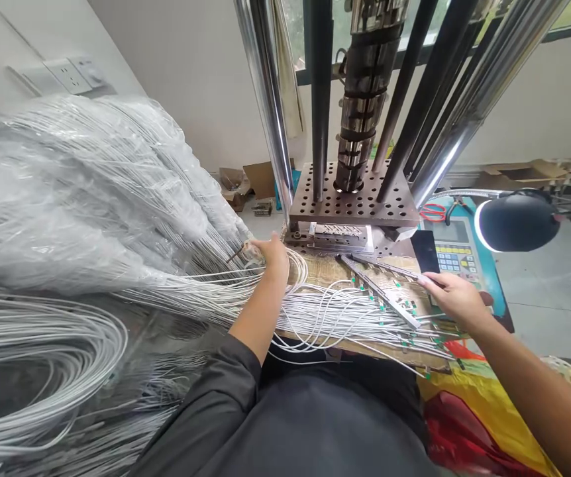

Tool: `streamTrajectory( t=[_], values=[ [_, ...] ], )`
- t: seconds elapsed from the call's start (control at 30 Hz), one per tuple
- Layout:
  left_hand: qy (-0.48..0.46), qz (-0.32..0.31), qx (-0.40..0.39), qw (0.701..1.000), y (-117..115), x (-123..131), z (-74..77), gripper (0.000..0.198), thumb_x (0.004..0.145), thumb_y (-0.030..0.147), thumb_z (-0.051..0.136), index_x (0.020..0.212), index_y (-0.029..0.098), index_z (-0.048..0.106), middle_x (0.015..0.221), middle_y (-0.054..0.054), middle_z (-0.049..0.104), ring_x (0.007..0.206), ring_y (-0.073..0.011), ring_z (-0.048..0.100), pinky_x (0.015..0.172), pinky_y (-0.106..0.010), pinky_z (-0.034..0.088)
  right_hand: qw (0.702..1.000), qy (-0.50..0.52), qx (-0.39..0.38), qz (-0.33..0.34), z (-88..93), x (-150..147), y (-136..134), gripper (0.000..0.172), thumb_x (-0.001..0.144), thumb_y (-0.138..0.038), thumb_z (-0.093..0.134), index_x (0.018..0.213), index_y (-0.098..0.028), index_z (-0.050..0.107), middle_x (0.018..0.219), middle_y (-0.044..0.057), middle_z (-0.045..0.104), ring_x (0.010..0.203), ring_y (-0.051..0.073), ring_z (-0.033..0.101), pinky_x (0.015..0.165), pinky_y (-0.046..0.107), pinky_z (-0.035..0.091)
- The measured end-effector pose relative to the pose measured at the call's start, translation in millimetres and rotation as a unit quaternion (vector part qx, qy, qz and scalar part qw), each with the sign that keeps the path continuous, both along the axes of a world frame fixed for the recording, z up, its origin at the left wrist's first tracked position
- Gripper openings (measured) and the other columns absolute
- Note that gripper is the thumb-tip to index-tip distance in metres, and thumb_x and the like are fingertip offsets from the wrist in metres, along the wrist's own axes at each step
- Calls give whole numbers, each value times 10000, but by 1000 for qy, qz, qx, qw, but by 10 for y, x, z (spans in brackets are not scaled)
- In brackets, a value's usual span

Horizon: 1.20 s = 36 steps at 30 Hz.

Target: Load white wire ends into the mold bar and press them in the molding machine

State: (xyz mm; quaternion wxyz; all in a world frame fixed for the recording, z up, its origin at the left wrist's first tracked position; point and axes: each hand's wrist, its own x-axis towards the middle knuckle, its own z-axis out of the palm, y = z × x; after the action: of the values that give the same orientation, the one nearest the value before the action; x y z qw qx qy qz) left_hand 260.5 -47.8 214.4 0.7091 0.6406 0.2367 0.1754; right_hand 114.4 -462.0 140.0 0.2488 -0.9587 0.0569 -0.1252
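Observation:
My right hand (457, 299) pinches the near end of a narrow metal bar (389, 267). A second, similar bar (382, 295) lies at an angle beside it on top of the cables, their far ends close together. My left hand (272, 255) is closed at the left of the press, beside a loop of white cables (298, 268); whatever its fingers hold is hidden. Many thin white cables (325, 311) with small green-marked ends spread across the board (322, 270). A metal fixture with a row of small parts (341, 237) sits under the press plate (355, 211).
Plastic-wrapped cable bundles (91, 179) pile up on the left, with a coiled bundle (91, 338) below. Right of the press are a lamp (519, 220), a control panel (457, 258), red-handled scissors (433, 212) and pliers (458, 205). Yellow plastic (489, 411) lies lower right.

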Motion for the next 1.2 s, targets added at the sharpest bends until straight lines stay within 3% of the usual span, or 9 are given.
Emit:
streamTrajectory(
  t=[0.1, 0.17, 0.23, 0.3, 0.4, 0.63, 0.83, 1.07, 1.2],
  values=[
    [-89, -176, 194, 961, -310, -313, -69, 405, 921, 247, 645, 1317, 213, 571, 1413, -129, 528, 1401, -262, 437, 1142, -381, 396, 997, 26, -66, 27, 47, 248, 215, 483, 900, -594, 520, 1020, -229, 811, 907, 91, 730, 906, 282, 646, 784, 412, 486],
    [-148, -412, 306, 845, -522, -457, -129, 314, 918, 234, 640, 1231, 227, 673, 1399, -108, 572, 1358, -261, 485, 1188, -406, 353, 993, 44, -113, 3, 120, 412, 383, 434, 869, -580, 568, 971, -246, 825, 928, 111, 704, 960, 308, 617, 788, 429, 471],
    [-171, -566, 386, 708, -686, -490, -193, 324, 889, 217, 666, 1210, 223, 705, 1392, -110, 591, 1347, -280, 487, 1202, -436, 324, 991, 40, -128, -22, 199, 458, 517, 383, 849, -551, 608, 945, -254, 828, 1031, 126, 696, 1027, 337, 598, 812, 455, 472],
    [-167, -623, 443, 623, -786, -432, -255, 390, 856, 206, 689, 1246, 213, 694, 1382, -125, 595, 1348, -304, 468, 1190, -458, 319, 993, 6, -115, 12, 260, 343, 608, 374, 867, -517, 606, 1017, -245, 813, 1141, 127, 688, 1074, 337, 600, 859, 466, 483],
    [-151, -648, 470, 580, -837, -300, -328, 408, 849, 209, 680, 1257, 212, 684, 1327, -129, 616, 1314, -304, 469, 1174, -441, 316, 987, -18, -90, 130, 287, -17, 708, 478, 904, -530, 594, 1237, -213, 728, 1192, 121, 699, 1083, 299, 634, 901, 432, 505],
    [-180, -687, 383, 591, -857, -198, -403, 368, 761, 149, 733, 1128, 174, 733, 1178, -169, 652, 1245, -331, 486, 1169, -440, 312, 979, 45, -114, 162, 140, -304, 930, 535, 783, -502, 757, 1215, -187, 741, 1081, 117, 771, 1052, 346, 688, 919, 483, 524],
    [-183, -648, 412, 614, -796, -167, -259, 432, 785, 218, 734, 1212, 159, 709, 1214, -164, 667, 1234, -331, 522, 1159, -462, 356, 994, 63, -9, 94, 361, -150, 896, 447, 751, -527, 767, 1118, -273, 790, 1039, 45, 790, 955, 296, 731, 873, 424, 583],
    [-95, -519, 385, 757, -641, 346, -111, 354, 771, 265, 792, 1099, 151, 722, 1162, -149, 678, 1207, -329, 572, 1071, -393, 453, 994, 57, 85, 41, 483, 848, 831, 504, 651, -499, 845, 1074, -229, 803, 1048, 79, 783, 974, 334, 712, 924, 466, 571],
    [-58, -473, 476, 739, -677, 707, -138, 346, 843, 365, 715, 1119, 158, 703, 1233, -146, 680, 1284, -361, 535, 1140, -439, 397, 987, -31, 114, 107, 422, 1510, 776, 594, 676, -622, 778, 1093, -200, 765, 1098, 95, 765, 1090, 361, 665, 1023, 555, 523]
  ],
)
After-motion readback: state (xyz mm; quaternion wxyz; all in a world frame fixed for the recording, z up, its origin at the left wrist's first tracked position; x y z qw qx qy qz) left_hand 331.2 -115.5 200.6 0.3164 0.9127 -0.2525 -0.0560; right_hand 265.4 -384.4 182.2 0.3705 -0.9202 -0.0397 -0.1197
